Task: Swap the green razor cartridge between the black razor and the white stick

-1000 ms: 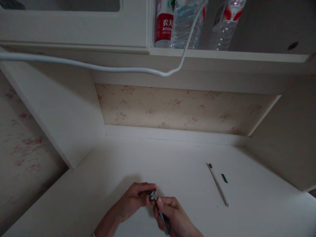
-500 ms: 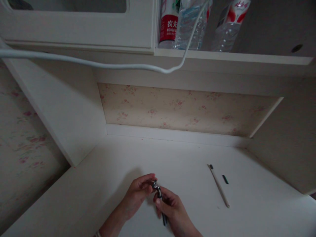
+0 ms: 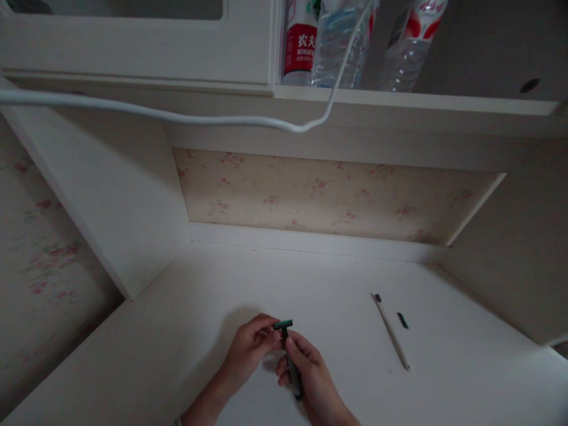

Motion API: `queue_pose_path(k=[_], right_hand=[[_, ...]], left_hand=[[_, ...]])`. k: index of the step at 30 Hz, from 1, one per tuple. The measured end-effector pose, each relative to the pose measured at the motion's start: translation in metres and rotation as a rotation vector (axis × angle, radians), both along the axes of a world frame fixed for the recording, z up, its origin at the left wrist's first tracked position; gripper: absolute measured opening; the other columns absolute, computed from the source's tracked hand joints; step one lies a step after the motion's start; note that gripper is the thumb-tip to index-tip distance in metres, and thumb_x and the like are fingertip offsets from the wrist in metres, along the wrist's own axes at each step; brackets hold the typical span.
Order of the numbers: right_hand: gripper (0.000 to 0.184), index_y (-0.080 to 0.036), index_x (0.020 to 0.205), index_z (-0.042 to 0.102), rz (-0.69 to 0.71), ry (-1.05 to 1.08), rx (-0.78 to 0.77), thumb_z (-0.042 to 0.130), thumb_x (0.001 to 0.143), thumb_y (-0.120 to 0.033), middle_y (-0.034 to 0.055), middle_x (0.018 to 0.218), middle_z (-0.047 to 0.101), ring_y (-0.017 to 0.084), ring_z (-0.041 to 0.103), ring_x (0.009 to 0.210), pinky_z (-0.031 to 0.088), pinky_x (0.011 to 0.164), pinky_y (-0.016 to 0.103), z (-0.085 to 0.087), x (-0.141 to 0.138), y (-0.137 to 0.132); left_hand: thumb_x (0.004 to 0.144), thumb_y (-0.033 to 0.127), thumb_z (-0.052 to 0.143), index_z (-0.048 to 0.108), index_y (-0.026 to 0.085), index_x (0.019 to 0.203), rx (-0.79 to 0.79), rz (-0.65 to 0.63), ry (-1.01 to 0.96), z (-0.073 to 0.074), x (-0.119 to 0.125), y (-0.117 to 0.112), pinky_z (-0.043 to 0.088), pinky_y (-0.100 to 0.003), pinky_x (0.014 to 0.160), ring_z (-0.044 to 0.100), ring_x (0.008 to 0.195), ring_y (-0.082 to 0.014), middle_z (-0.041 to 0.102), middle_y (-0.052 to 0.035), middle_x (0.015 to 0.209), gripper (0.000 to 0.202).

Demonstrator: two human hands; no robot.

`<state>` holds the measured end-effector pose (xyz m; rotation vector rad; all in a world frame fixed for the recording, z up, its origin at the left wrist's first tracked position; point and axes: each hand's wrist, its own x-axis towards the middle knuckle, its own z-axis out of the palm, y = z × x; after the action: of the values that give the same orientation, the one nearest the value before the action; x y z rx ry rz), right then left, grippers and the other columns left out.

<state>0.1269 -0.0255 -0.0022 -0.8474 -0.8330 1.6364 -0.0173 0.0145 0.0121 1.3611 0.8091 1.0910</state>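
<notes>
A razor (image 3: 293,374) with a dark grey handle and a green-and-black head (image 3: 283,325) is held over the white desktop. My right hand (image 3: 316,374) is closed around its handle, with the thumb lying along the neck. My left hand (image 3: 249,350) pinches at the left side of the head, its thumb and fingertips closed there. The head points away from me, its broad green face showing. To the right on the desktop lie a slim pale stick with a dark tip, like a toothbrush (image 3: 393,335), and a small dark green strip (image 3: 403,320).
Desk panels rise at left and right of the white desktop (image 3: 319,278). A thick white cable (image 3: 195,119) hangs across the view under the shelf. Plastic bottles (image 3: 406,62) stand on the shelf above, beside a cabinet door (image 3: 146,53).
The razor has turned in my hands, so its green-and-black head now faces up, where a shiny metallic part showed before. Both hands stay in nearly the same place.
</notes>
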Motion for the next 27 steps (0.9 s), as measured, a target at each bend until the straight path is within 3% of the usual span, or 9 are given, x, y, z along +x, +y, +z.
queue_pose_path(k=[9, 16, 22, 27], right_hand=[[0.054, -0.013, 0.096, 0.068, 0.029, -0.055, 0.052, 0.069, 0.079, -0.064, 0.0064, 0.078, 0.062, 0.010, 0.052, 0.052, 0.042, 0.047, 0.019, 0.0023, -0.0021, 0.0006], [0.062, -0.013, 0.114, 0.061, -0.016, -0.109, 0.028, 0.067, 0.080, -0.064, 0.0045, 0.065, 0.062, 0.011, 0.052, 0.050, 0.038, 0.047, 0.019, -0.0031, -0.0012, -0.0016], [0.056, -0.014, 0.110, 0.064, -0.030, -0.163, 0.092, 0.067, 0.082, -0.062, 0.0062, 0.075, 0.062, 0.015, 0.056, 0.062, 0.044, 0.054, 0.023, 0.0018, -0.0014, -0.0005], [0.040, -0.020, 0.111, 0.068, -0.043, -0.370, 0.240, 0.073, 0.079, -0.043, 0.0063, 0.093, 0.060, 0.017, 0.054, 0.071, 0.044, 0.059, 0.024, 0.0060, 0.0046, 0.0011]], left_hand=[[0.086, 0.041, 0.061, 0.072, 0.017, 0.093, 0.150, 0.091, 0.092, 0.0019, 0.0021, -0.0027, 0.047, -0.024, 0.067, 0.057, 0.081, -0.0184, 0.057, -0.0071, 0.088, 0.027], [0.088, 0.040, 0.059, 0.072, 0.020, 0.098, 0.162, 0.092, 0.143, 0.0030, 0.0002, -0.0027, 0.049, -0.025, 0.069, 0.058, 0.083, -0.0199, 0.059, -0.0083, 0.092, 0.026], [0.089, 0.040, 0.057, 0.071, 0.020, 0.098, 0.197, 0.100, 0.196, -0.0001, -0.0005, -0.0009, 0.048, -0.026, 0.072, 0.058, 0.084, -0.0194, 0.060, -0.0073, 0.091, 0.025], [0.088, 0.041, 0.058, 0.071, 0.020, 0.099, 0.177, 0.160, 0.177, -0.0059, -0.0003, 0.0017, 0.046, -0.027, 0.072, 0.058, 0.083, -0.0198, 0.060, -0.0065, 0.089, 0.027]])
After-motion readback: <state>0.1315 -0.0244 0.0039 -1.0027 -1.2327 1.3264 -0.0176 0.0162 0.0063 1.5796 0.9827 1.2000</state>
